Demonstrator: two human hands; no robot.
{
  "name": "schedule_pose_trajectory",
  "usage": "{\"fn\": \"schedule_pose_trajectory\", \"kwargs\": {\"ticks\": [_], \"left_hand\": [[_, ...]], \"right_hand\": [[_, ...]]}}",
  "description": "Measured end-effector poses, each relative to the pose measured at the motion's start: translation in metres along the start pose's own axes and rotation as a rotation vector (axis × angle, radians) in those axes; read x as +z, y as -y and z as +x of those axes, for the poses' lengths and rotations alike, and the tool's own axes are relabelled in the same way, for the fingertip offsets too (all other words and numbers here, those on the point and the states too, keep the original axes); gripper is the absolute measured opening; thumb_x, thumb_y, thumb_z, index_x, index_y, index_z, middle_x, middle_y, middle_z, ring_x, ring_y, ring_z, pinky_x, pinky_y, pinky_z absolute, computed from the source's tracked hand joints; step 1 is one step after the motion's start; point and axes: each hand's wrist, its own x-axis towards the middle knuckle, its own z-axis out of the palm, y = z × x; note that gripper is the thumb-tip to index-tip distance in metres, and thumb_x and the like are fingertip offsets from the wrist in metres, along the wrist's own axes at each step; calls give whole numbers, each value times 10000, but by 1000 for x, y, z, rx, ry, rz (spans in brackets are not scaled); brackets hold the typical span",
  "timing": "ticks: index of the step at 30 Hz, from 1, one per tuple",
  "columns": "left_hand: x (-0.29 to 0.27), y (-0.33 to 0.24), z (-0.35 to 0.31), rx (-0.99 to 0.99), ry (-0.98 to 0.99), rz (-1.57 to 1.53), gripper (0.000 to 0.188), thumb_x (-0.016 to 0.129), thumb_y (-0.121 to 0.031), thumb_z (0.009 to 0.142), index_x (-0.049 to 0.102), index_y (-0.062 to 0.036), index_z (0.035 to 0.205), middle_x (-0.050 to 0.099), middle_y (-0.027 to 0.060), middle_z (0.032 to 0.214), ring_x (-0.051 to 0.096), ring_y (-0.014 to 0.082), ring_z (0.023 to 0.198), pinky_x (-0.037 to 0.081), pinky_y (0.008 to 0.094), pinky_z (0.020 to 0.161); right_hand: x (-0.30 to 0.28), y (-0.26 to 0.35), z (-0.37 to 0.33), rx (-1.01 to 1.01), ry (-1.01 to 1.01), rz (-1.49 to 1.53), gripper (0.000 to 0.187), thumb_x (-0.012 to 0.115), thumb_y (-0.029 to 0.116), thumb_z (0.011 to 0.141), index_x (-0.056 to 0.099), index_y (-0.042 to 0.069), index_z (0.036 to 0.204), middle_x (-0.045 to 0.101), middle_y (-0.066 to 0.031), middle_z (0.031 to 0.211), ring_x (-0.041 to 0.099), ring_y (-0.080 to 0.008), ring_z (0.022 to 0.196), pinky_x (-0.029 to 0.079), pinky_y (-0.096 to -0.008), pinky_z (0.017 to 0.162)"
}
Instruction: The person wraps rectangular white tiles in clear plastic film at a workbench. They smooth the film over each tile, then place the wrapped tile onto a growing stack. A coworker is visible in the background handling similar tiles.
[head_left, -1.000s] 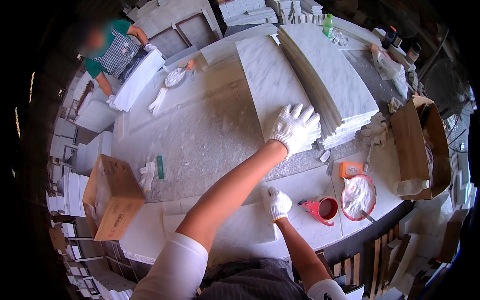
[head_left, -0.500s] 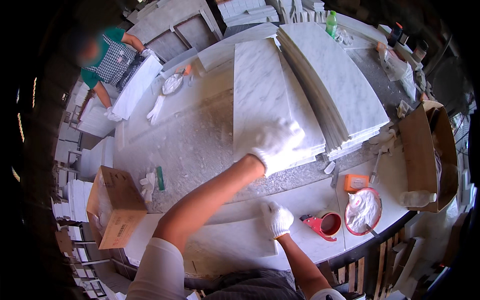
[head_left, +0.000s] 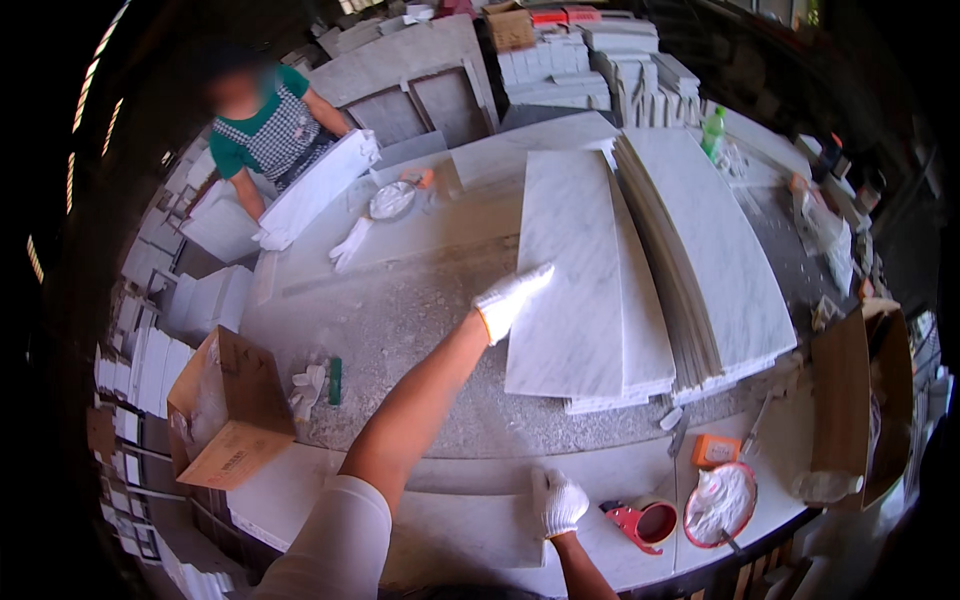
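Note:
My left hand (head_left: 514, 300), in a white knitted glove, reaches forward with its fingers stretched out over the left edge of a long grey-veined marble slab (head_left: 568, 300). That slab lies fanned on top of a second stack (head_left: 643, 330). Closed in a white glove, my right hand (head_left: 560, 503) rests at the right end of a near marble slab (head_left: 465, 525); its curled fingers hide whatever they may hold. Just right of it lies a red tape dispenser (head_left: 640, 524). Further right stands a red-rimmed bowl (head_left: 750, 505) of white paste with a tool in it.
A tall marble stack (head_left: 720, 260) stands right of the fanned slabs. Cardboard boxes flank the table, one at left (head_left: 235, 400), one at right (head_left: 840, 390). An orange box (head_left: 716, 450) sits behind the bowl. At far left a co-worker (head_left: 270, 130) holds a white slab (head_left: 318, 188).
My left hand has moved left across the top slab to its left edge. The head view has tilted up, so things sit lower. My right hand stays by the near slab's end.

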Motion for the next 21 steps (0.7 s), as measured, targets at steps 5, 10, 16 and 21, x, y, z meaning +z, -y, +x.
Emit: {"fn": "schedule_pose_trajectory", "kwargs": {"ticks": [5, 10, 16, 21], "left_hand": [[29, 16, -36, 18, -155, -157, 685, 716, -420, 896, 496, -30, 1414, 513, 93, 1440, 458, 193, 1325, 357, 364, 1114], [38, 25, -75, 117, -380, -268, 482, 783, -289, 852, 624, -32, 1228, 658, 42, 1157, 590, 129, 1063, 470, 304, 916], [-25, 11, -209, 141, -469, -110, 339, 719, -177, 900, 669, 24, 1168, 694, 75, 1113, 635, 149, 1029, 506, 294, 909], [-48, 8, -334, 189, -476, 232, 317, 711, -91, 885, 663, 47, 1167, 698, 51, 1055, 649, 121, 920, 528, 250, 804]], "right_hand": [[-1, 0, 2, 48, 46, -39, 384, 634, 420, 858, 655, 97, 652, 630, -184, 649, 632, -398, 603, 470, -497, 544], [3, -2, 0, 31, 47, -11, 387, 620, 427, 865, 683, 89, 689, 640, -191, 673, 638, -402, 627, 480, -489, 573], [7, -1, -3, -9, 92, 5, 416, 598, 457, 879, 696, 79, 735, 648, -206, 715, 641, -413, 675, 484, -491, 617], [-6, -5, 1, 6, 135, -78, 456, 563, 497, 888, 707, 77, 783, 658, -225, 780, 655, -426, 755, 509, -497, 677]]}}
